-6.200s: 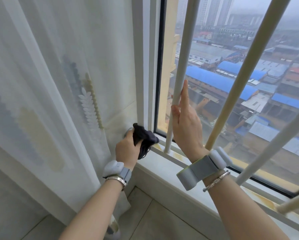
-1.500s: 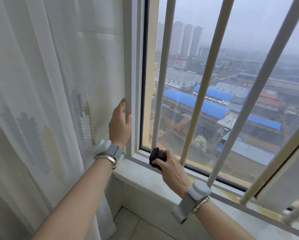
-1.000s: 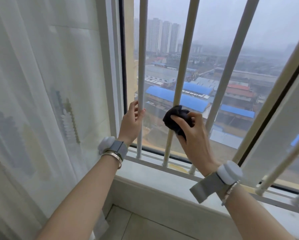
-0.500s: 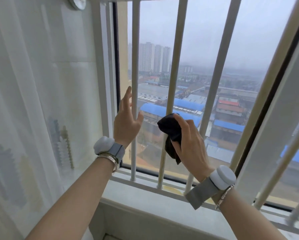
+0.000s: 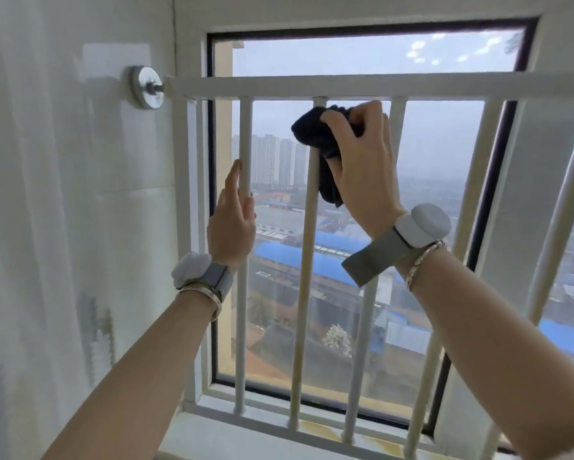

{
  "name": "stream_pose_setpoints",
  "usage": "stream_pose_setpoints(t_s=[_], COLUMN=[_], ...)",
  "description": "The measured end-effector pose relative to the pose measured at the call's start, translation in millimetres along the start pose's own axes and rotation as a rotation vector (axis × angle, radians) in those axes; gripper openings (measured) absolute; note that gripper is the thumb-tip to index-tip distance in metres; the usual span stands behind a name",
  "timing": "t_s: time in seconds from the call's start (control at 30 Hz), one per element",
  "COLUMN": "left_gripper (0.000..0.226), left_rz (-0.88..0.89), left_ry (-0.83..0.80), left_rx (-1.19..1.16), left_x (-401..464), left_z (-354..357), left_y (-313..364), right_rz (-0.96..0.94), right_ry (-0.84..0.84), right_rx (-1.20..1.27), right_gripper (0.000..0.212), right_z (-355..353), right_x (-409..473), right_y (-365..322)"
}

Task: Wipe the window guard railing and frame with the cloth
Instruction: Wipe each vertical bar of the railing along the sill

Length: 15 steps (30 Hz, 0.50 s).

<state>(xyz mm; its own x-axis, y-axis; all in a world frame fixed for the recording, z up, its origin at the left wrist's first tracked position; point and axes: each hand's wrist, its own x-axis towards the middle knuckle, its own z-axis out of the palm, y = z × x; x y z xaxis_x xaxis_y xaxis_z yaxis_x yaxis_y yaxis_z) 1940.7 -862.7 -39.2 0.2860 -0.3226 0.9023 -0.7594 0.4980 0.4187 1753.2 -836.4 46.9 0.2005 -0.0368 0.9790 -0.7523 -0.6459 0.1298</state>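
A white guard railing of vertical bars under a horizontal top rail stands in front of the window. My right hand grips a dark cloth wrapped round the second bar from the left, just under the top rail. My left hand rests on the leftmost bar at mid height, fingers straight along it. The white window frame runs up the left side behind the bars.
A round metal mount fixes the top rail to the left wall. A sheer white curtain hangs at the left. The sill lies below the bars. A second window panel stands at the right.
My right hand has slid the cloth up the second bar to just under the top rail. My left hand stays on the leftmost bar. The view has tilted upward, showing the top rail.
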Motion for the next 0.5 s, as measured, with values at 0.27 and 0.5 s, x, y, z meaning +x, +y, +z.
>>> stream_pose_setpoints(t_s=[0.27,0.5], left_gripper=[0.053,0.058], left_rz=[0.052,-0.058], left_ry=[-0.031,-0.086], left_rx=[-0.023,-0.199], left_x=[-2,-10], left_z=[-4,-11], left_y=[-3,-7], right_rz=[0.029,-0.078], right_ry=[-0.098,-0.338], right_rx=[-0.002,0.049], right_gripper=[0.036,0.039], right_z=[40,33], right_x=[-2,-88], right_y=[-6,-9])
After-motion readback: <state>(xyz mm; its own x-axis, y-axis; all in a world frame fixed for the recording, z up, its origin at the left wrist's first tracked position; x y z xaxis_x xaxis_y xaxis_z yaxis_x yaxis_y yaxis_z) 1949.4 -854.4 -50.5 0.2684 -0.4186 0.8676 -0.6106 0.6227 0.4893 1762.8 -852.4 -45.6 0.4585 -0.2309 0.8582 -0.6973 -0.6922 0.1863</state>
